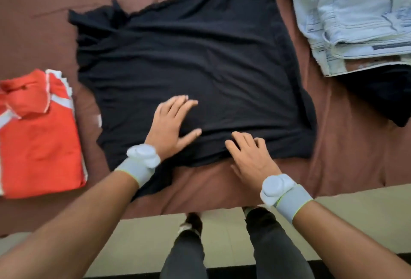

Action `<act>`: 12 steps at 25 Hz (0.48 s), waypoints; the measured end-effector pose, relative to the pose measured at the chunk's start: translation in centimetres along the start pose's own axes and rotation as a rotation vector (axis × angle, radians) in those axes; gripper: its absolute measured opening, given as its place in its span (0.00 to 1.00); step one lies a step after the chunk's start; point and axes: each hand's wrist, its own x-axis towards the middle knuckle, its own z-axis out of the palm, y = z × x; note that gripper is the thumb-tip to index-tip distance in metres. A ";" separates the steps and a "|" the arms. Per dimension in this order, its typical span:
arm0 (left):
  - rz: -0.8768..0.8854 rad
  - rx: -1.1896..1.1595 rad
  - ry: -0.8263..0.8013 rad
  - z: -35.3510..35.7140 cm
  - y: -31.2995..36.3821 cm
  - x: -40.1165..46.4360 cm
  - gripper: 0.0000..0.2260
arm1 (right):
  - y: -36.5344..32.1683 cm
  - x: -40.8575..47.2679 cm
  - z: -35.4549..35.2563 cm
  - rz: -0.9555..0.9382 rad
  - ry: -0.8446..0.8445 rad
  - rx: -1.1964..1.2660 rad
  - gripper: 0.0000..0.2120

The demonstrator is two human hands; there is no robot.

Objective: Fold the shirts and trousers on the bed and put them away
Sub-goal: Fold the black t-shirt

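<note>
A black shirt (200, 60) lies spread flat across the middle of the brown bed (347, 149), its near edge folded under. My left hand (171, 125) presses flat on the shirt's near part with fingers straight. To its right, my right hand (249, 156) rests on the shirt's near hem, its fingertips bent onto the cloth edge. A folded orange shirt (37, 136) with white trim sits at the left. Folded light blue jeans (355, 18) lie at the upper right on top of a dark garment (378, 98).
The bed's near edge runs just below my hands, with pale floor tiles (142, 234) beyond it. My legs in dark trousers (273, 245) stand against the bed. Bare sheet shows between the black shirt and both folded piles.
</note>
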 end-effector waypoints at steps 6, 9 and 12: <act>-0.171 0.049 -0.219 1.3 -5.5 -17.1 0.44 | 0.6 0.5 1.5 0.103 0.152 -0.218 0.17; -0.212 0.063 -0.137 3.7 -6.9 -18.8 0.28 | 1.8 -0.1 2.3 0.075 0.168 -0.283 0.17; -0.049 0.023 0.084 4.2 -8.1 -17.3 0.14 | 1.6 -0.6 2.7 0.032 0.125 -0.274 0.18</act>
